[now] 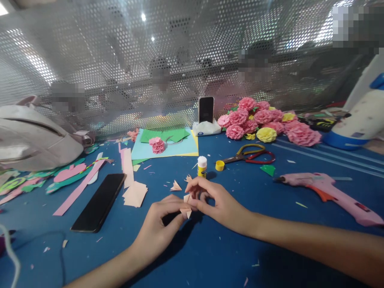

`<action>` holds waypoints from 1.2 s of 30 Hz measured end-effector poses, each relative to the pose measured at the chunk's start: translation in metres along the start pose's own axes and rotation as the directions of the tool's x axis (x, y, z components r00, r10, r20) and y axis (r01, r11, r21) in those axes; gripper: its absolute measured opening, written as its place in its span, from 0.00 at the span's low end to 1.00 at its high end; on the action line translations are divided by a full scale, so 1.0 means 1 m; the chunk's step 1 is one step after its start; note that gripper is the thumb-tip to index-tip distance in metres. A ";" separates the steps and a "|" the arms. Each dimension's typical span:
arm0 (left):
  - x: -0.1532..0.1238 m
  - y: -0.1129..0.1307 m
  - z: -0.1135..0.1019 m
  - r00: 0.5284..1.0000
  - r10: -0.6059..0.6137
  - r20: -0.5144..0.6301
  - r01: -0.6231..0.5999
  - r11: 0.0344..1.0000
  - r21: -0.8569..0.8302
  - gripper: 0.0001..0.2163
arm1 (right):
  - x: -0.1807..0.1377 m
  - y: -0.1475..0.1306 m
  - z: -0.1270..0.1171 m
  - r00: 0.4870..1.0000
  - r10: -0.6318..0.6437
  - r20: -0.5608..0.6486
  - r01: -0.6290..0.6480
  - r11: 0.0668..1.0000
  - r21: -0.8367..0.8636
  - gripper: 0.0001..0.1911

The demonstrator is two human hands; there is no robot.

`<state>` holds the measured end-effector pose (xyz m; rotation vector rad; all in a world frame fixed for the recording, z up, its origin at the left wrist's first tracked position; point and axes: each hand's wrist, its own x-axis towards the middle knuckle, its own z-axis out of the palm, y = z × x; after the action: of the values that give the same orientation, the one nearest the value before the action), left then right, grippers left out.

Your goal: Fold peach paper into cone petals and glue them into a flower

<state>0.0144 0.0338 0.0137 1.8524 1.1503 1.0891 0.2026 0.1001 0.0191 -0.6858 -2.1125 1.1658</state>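
My left hand (160, 220) pinches a small folded piece of peach paper (186, 213) between thumb and fingertips. Against it, my right hand (217, 200) has its fingers curled closed at another small bit of peach paper (187, 198); the fingertips of both hands meet there. Just beyond them lie two more folded peach pieces, one pointed (176, 186) and one partly behind my right fingers. A white and yellow glue stick (202, 167) stands upright behind my right hand, its yellow cap (220, 165) beside it. Left of my hands rests a stack of cut peach paper (135, 194).
A black phone (99, 203) and paper strips (79, 188) lie left. Scissors (249, 155), a pink glue gun (330, 192) and a white-and-blue bottle (352, 120) occupy the right. Pink and yellow paper flowers (264, 120) sit at the back, before a perforated metal panel (120, 72).
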 end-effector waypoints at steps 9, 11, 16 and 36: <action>-0.003 0.003 0.001 0.986 0.099 0.131 -0.105 0.994 0.038 0.11 | 0.006 -0.007 -0.003 0.998 0.041 0.049 -0.043 0.998 0.039 0.06; -0.003 0.004 0.001 0.985 0.074 0.155 -0.074 0.997 -0.001 0.11 | 0.007 -0.012 -0.005 0.998 -0.016 0.060 0.017 1.000 -0.020 0.07; -0.006 0.004 0.004 0.996 -0.031 0.089 0.039 0.995 -0.088 0.10 | 0.005 -0.021 -0.011 0.994 -0.105 0.032 0.108 0.989 -0.097 0.03; -0.011 0.005 0.006 0.999 0.045 -0.013 -0.045 0.998 -0.054 0.11 | 0.003 -0.033 -0.014 0.983 -0.183 0.034 0.185 0.938 -0.294 0.02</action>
<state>0.0190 0.0213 0.0120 1.8401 1.0801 1.1472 0.2062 0.0937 0.0542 -0.5990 -2.3264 0.7582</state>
